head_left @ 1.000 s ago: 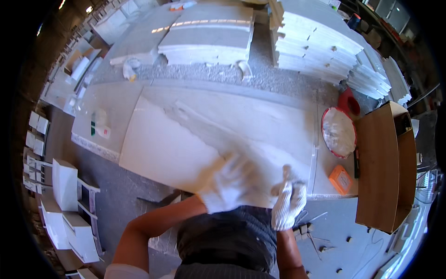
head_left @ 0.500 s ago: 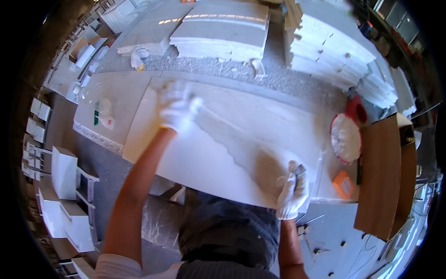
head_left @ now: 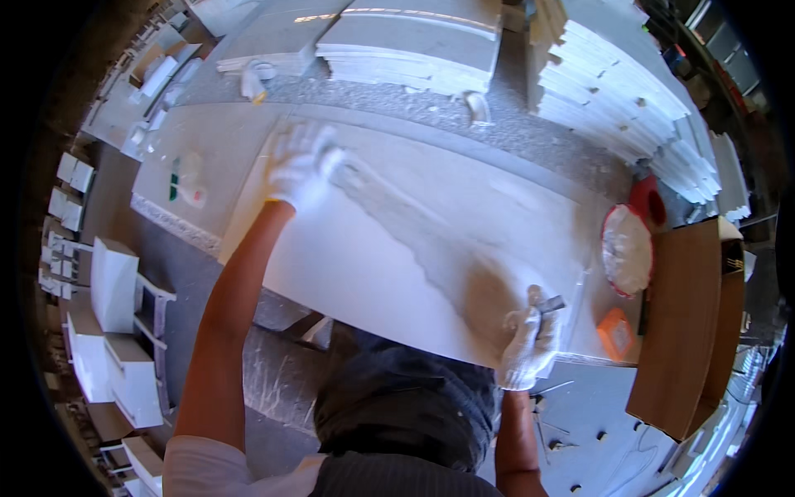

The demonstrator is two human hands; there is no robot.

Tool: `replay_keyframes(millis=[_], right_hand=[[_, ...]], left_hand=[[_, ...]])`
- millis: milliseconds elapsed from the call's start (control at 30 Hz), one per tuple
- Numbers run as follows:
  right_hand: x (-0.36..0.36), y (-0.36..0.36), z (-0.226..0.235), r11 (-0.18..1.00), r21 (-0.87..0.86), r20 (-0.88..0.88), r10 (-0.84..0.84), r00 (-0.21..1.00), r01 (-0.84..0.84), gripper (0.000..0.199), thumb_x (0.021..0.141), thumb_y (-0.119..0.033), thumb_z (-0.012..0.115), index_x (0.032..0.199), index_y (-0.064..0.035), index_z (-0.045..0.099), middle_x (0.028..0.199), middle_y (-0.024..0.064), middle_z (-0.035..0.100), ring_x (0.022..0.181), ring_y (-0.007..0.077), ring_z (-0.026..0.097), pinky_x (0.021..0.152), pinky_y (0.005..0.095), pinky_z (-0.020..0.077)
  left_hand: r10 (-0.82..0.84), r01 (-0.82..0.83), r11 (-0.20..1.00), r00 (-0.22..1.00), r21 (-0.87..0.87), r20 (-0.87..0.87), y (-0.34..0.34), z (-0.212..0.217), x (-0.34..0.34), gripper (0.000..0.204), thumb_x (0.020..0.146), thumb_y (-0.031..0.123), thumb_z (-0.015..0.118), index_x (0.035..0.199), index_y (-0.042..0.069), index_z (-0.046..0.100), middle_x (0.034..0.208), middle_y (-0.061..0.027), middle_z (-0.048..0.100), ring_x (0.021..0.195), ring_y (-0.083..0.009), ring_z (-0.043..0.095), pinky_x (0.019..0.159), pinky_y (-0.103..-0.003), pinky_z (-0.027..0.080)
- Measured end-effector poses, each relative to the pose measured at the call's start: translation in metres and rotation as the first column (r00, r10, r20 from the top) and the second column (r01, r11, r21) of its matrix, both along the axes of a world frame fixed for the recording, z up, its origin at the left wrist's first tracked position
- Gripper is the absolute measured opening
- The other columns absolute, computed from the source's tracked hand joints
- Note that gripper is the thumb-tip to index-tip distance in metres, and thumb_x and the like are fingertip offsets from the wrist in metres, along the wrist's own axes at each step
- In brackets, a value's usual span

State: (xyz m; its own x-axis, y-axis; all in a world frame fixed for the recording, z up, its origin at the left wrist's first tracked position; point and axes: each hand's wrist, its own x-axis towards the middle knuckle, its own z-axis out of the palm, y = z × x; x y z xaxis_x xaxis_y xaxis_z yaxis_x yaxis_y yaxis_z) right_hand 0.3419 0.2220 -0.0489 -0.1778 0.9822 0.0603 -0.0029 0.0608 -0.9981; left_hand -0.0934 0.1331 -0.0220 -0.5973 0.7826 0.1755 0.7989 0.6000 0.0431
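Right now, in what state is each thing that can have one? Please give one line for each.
Left hand in white glove: blurred, grip unclear
Right hand in white glove: closed around small flat grey piece
Large pale rectangular slab: lying flat, streaked with grey
Pale slabs at far right: stacked, edges uneven
Round red-rimmed container: holding white material
Brown cardboard box: appears open
Orange box-shaped object: set down; open or closed, unclear

Your gloved left hand (head_left: 300,170) is over the far left part of the pale slab (head_left: 356,257); motion blur, so whether it grips anything is unclear. Your gloved right hand (head_left: 528,344), near right corner, holds a small grey tool (head_left: 551,304). Right of it: orange block (head_left: 615,334), red-rimmed dish (head_left: 627,251) of white stuff, cardboard box (head_left: 675,319). Stacked slabs (head_left: 609,91) beyond.
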Motion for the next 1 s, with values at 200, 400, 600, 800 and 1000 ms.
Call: replay_keyframes(millis=[200, 400, 600, 800, 1000], right_hand=[[-0.002, 0.001, 0.005, 0.998, 0.043, -0.006, -0.034, 0.999, 0.034, 0.028, 0.104, -0.009, 0.05, 0.126, 0.0035, 0.063, 0.085, 0.0061, 0.066, 0.064, 0.0082, 0.053, 0.062, 0.0265, 0.0481], [-0.003, -0.004, 0.009, 0.99, 0.138, 0.09, 0.021, 0.996, -0.033, 0.029, 0.108, -0.018, 0.053, 0.127, 0.0008, 0.064, 0.085, 0.0042, 0.063, 0.064, 0.0084, 0.05, 0.062, 0.027, 0.0442], [-0.006, -0.002, 0.012, 0.999, 0.034, 0.127, -0.011, 0.992, 0.006, 0.03, 0.104, -0.009, 0.047, 0.128, 0.0024, 0.061, 0.071, 0.0033, 0.061, 0.065, 0.0107, 0.055, 0.065, 0.0288, 0.0474], [-0.009, -0.006, 0.009, 0.999, 0.053, 0.141, -0.009, 0.99, 0.002, 0.029, 0.109, -0.016, 0.049, 0.129, -0.0005, 0.063, 0.07, -0.0023, 0.048, 0.064, 0.007, 0.042, 0.061, 0.0247, 0.0348], [-0.01, -0.002, 0.007, 0.989, 0.145, 0.162, 0.015, 0.987, -0.038, 0.028, 0.109, -0.018, 0.049, 0.128, -0.0023, 0.064, 0.069, -0.0029, 0.049, 0.065, 0.007, 0.043, 0.063, 0.0253, 0.0358]], left_hand=[[0.046, -0.053, 0.999, 0.949, -0.011, -0.313, -0.053, -0.026, 0.012, 0.064, 0.1, 0.049, 0.052, 0.149, 0.007, 0.051, 0.156, -0.0147, 0.048, 0.147, -0.0369, 0.04, 0.124, -0.055, 0.022], [-0.672, 0.667, 0.74, 0.73, 0.083, 0.129, -0.045, 0.012, 0.173, 0.062, 0.094, 0.049, 0.061, 0.143, 0.011, 0.057, 0.154, -0.0159, 0.049, 0.146, -0.0376, 0.04, 0.122, -0.059, 0.024], [-0.418, 0.423, 0.904, 0.905, 0.067, -0.08, -0.008, -0.005, 0.045, 0.056, 0.099, 0.053, 0.052, 0.141, 0.016, 0.061, 0.155, -0.0149, 0.049, 0.148, -0.038, 0.037, 0.123, -0.059, 0.02], [0.2, -0.214, 0.976, 0.944, -0.027, -0.264, -0.08, 0.001, -0.076, 0.057, 0.101, 0.049, 0.046, 0.146, 0.014, 0.052, 0.153, -0.0137, 0.049, 0.143, -0.0353, 0.041, 0.122, -0.053, 0.022], [-0.222, 0.245, 0.967, 0.944, 0.067, -0.244, -0.085, -0.009, 0.029, 0.055, 0.099, 0.04, 0.052, 0.144, 0.006, 0.053, 0.15, -0.0145, 0.052, 0.143, -0.0339, 0.043, 0.122, -0.048, 0.026]])
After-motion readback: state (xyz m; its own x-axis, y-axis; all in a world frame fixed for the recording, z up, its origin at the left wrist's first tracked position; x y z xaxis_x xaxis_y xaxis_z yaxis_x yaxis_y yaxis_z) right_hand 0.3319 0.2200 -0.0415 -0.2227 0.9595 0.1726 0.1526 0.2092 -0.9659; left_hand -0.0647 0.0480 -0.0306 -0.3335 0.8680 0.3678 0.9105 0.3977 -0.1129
